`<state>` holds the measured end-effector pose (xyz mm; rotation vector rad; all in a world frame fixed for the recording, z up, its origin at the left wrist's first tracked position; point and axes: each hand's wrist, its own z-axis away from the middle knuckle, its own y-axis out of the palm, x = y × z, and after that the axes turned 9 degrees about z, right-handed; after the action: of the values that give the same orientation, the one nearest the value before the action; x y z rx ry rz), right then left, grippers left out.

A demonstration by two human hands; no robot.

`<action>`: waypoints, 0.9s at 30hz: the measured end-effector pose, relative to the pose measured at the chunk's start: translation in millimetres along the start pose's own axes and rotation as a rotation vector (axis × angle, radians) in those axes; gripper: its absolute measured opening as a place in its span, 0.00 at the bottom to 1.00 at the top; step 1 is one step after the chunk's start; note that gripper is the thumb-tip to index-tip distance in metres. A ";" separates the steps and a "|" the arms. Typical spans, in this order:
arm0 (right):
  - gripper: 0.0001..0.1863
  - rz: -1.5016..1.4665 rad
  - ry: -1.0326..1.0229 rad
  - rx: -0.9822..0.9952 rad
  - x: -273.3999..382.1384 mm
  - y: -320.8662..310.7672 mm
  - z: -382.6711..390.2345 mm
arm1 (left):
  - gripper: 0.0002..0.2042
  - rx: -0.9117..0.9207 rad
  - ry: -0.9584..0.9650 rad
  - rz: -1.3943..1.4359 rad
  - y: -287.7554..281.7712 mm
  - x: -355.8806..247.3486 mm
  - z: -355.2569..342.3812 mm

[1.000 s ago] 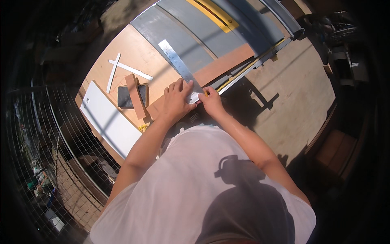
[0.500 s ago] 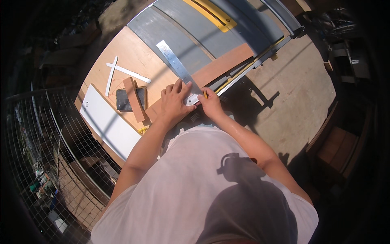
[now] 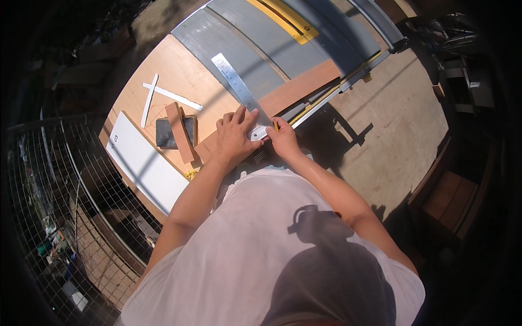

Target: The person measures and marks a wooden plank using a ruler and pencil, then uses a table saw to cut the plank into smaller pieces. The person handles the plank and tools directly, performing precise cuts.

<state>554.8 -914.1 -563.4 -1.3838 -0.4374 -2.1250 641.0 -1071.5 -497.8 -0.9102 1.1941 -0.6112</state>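
A steel try square lies across a reddish-brown wooden board, its long blade pointing away from me over the grey table. My left hand presses down on the board and the square, fingers bent over the blade's near end and thumb by the pale stock. Close beside it, my right hand pinches a yellow pencil at the near end of the square. The pencil's tip is too small to make out. Part of the board is hidden under my left hand.
The grey table-saw top has a yellow insert. On the plywood surface to the left lie two white strips, a small wood strip across a dark block, and a white panel. Wire mesh stands left.
Almost nothing differs. The square, board and both hands stay in place; the view has shifted very slightly.
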 end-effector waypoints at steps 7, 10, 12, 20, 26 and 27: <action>0.12 0.020 -0.001 -0.003 14.4 -1.2 5.1 | 0.43 -0.014 -0.003 -0.012 2.5 0.1 0.0; 0.11 -0.012 0.005 -0.005 9.4 -0.6 2.9 | 0.42 -0.015 -0.004 -0.019 1.9 -1.0 0.0; 0.10 -0.043 0.012 -0.003 2.0 -0.9 0.3 | 0.43 -0.016 -0.001 -0.024 2.9 0.5 -0.9; 0.12 -0.062 0.028 0.030 11.2 -1.0 4.6 | 0.45 0.010 -0.007 -0.048 10.4 9.9 -1.4; 0.14 -0.087 0.058 0.026 18.6 -0.7 7.3 | 0.44 -0.006 0.002 -0.050 9.8 8.1 -0.7; 0.15 -0.080 0.056 0.027 16.6 -0.3 6.4 | 0.44 -0.008 0.002 -0.054 9.7 8.2 -0.4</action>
<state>554.2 -914.9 -545.6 -1.3080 -0.5051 -2.2082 642.4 -1073.2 -510.3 -0.9513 1.1775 -0.6505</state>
